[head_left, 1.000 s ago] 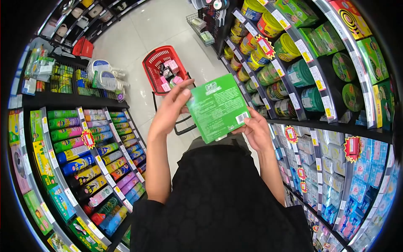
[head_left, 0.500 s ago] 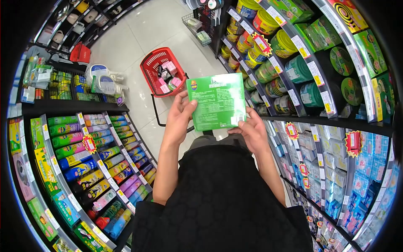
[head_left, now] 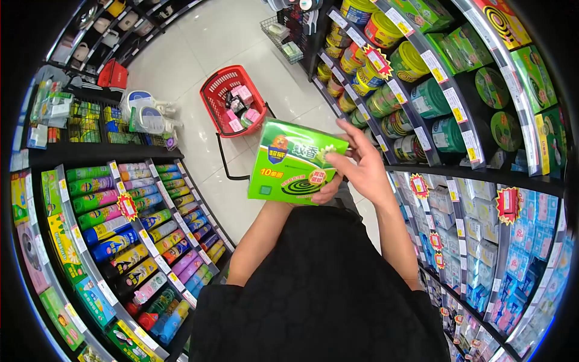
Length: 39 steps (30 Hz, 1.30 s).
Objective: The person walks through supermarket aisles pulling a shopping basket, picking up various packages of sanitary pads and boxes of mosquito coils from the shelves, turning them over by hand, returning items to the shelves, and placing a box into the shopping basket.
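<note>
A bright green box of mosquito coils (head_left: pixel 283 172) is tilted in front of my body, its face with a black coil picture turned up. My right hand (head_left: pixel 365 169) is at its right edge, thumb on the face and index finger stretched out past the edge. My left hand (head_left: pixel 329 192) is mostly hidden beneath the box; fingertips that seem to belong to it curl over the lower right edge. Beyond the box, a red shopping basket (head_left: pixel 208 99) on the floor holds pink and black packages (head_left: pixel 241 108).
To the left, a shelf carries rows of spray cans (head_left: pixel 108 214). Shelves on the right hold mosquito coil tins (head_left: pixel 410 60) and blue packs (head_left: pixel 518 259). A wire rack (head_left: pixel 283 42) stands at the aisle's far side. Pale tile floor (head_left: pixel 187 66) runs between the shelves.
The box has been turned over from its text-covered back to its picture side and tilted. My left hand has gone underneath it; my right hand has moved up its right edge.
</note>
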Motion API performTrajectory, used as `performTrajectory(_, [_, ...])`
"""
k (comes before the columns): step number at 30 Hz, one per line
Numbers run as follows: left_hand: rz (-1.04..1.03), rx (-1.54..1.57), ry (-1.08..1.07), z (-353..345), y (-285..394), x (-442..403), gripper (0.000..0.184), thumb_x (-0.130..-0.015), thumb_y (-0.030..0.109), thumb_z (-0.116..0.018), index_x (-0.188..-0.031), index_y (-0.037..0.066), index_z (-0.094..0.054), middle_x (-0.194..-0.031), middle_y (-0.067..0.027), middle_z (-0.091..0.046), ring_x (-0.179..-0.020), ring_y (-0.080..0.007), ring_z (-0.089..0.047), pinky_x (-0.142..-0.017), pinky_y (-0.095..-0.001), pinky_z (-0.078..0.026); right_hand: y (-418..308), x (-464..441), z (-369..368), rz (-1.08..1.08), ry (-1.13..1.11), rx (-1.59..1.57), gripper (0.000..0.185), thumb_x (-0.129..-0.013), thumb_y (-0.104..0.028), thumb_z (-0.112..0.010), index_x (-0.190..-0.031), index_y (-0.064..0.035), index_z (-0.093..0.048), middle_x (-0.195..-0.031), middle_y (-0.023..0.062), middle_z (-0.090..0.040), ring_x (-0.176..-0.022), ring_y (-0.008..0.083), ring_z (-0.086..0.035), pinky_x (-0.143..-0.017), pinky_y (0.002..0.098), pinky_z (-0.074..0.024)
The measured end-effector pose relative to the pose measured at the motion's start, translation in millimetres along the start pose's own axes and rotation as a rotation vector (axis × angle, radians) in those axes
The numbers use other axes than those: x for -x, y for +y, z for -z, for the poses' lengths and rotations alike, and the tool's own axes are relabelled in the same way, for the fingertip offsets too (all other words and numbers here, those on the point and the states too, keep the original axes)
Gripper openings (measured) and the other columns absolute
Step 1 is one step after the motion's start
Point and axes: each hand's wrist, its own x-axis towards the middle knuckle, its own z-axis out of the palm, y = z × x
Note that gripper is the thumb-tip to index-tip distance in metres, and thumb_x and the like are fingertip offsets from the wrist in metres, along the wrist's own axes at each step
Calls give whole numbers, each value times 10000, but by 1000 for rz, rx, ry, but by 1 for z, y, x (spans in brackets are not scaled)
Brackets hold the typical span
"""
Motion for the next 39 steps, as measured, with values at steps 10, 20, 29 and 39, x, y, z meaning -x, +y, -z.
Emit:
performTrajectory(10, [-237, -329, 533, 9, 18, 48, 619, -918, 503, -357, -1316, 30, -394, -1267, -169, -494, -1141, -302, -498, -928, -415, -429, 12, -5, 14, -234, 117, -389, 260, -841, -92, -630, -1057, 41, -576, -881, 67, -638, -791, 89, -577, -715, 221, -453])
performTrajectory(20, [-419, -858, 872, -15, 22, 38, 330, -953, 258, -454, -1173, 13, -479, -1088, -99, -591, -930, -161, -609, -777, -279, -499, 13, -3, 16, -288, 186, -437, 298, -865, -108, -608, -1119, 35, -545, -931, 56, -629, -819, 89, -579, -733, 216, -451])
performTrajectory(29, [-95, -289, 349, 21, -8, 23, 602, -896, 517, -432, -1064, -55, -514, -527, -27, -443, -314, -81, -351, -277, -178, -287, 8, -15, 24, 266, -134, 206, 490, -815, -142, -668, -1235, 20, -475, -1151, 105, -539, -1121, 168, -481, -966, 314, -366])
performTrajectory(39, [38, -523, 456, 13, -14, 24, 633, -906, 523, -387, -1097, -71, -496, -590, -130, -544, -348, -138, -455, -283, -202, -344, 17, -6, 25, -156, -66, -298, 275, -850, -125, -631, -1066, 30, -560, -883, 2, -595, -812, 52, -526, -739, 199, -415])
